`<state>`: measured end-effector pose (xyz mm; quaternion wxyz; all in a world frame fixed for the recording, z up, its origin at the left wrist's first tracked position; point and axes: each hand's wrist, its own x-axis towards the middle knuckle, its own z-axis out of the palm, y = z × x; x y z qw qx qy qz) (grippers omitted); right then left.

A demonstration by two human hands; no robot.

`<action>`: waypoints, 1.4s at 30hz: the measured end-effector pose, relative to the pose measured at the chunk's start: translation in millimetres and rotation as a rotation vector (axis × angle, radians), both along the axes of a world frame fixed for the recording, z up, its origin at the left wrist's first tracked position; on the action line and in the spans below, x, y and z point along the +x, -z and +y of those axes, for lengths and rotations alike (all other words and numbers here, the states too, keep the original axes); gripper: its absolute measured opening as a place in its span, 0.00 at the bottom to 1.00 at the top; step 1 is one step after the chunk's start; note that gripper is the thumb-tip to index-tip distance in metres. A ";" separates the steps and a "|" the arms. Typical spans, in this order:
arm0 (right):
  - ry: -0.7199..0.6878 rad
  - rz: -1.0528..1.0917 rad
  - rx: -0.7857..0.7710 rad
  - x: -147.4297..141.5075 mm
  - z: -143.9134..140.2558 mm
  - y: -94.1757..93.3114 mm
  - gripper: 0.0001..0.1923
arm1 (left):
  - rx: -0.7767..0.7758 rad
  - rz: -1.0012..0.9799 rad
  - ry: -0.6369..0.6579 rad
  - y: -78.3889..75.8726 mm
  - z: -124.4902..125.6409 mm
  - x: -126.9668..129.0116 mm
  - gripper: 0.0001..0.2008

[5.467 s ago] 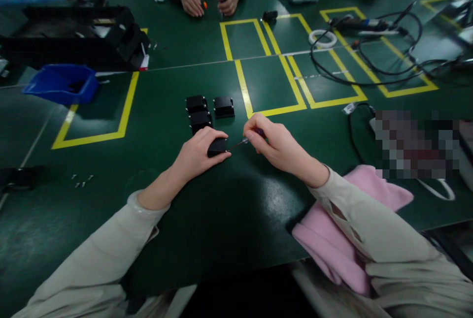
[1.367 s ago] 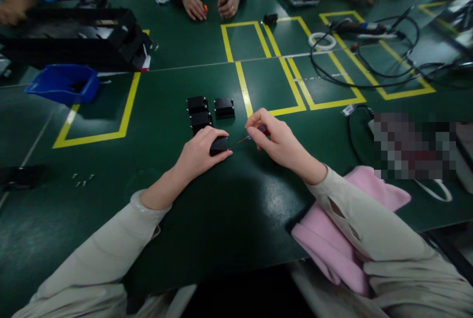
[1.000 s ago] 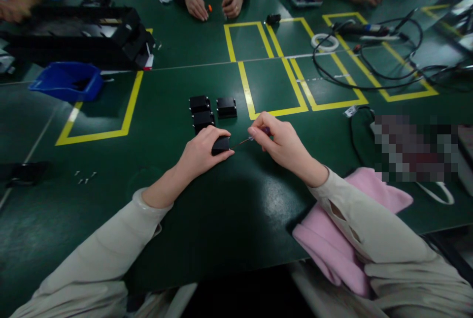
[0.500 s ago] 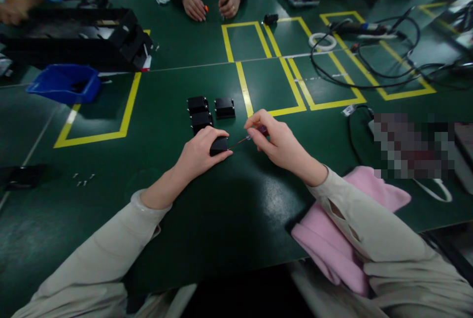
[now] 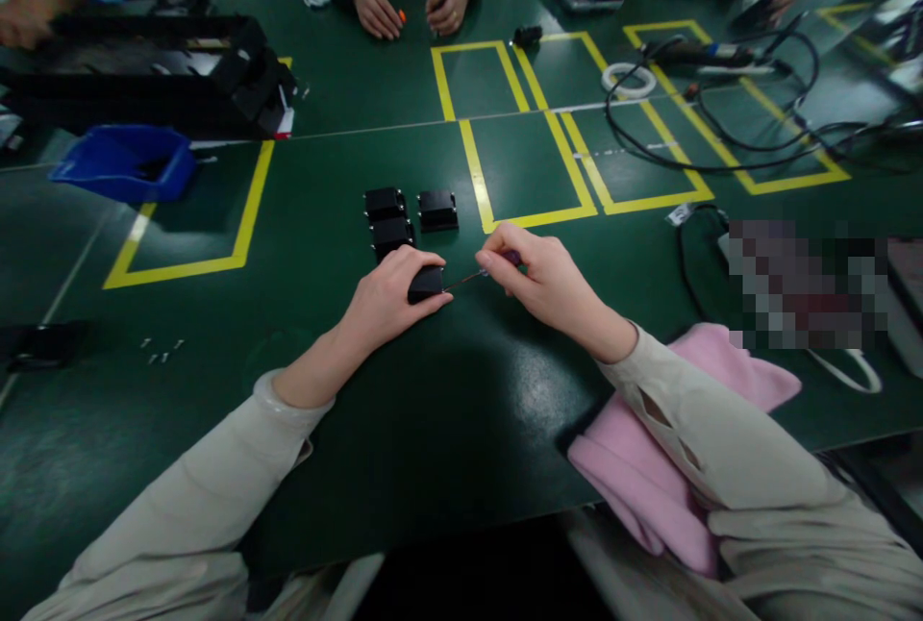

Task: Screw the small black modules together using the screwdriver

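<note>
The left hand (image 5: 386,299) lay closed over a small black box (image 5: 425,284) and pressed it to the green table (image 5: 433,429), near the middle and somewhat toward the person's edge. The right hand (image 5: 552,285) had its grip pinched shut on a thin screwdriver (image 5: 482,273) whose tip met the box's right side. Three more black boxes (image 5: 408,212) sat just beyond the left hand.

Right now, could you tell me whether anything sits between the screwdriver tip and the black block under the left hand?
Nothing visible does. The left hand pins the black block to the table, and the screwdriver in the right hand runs straight to the block's exposed side.
</note>
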<state>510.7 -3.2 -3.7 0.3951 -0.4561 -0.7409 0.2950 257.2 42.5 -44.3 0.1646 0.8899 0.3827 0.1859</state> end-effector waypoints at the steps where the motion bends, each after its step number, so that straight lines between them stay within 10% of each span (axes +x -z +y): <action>1: 0.003 -0.002 -0.003 0.0 0.0 0.1 0.11 | 0.002 0.000 0.000 0.1 0.1 0.0 0.20; 42: -0.001 0.011 0.037 1.5 1.2 5.7 0.05 | 0.015 0.001 0.009 0.2 -0.3 -1.5 0.21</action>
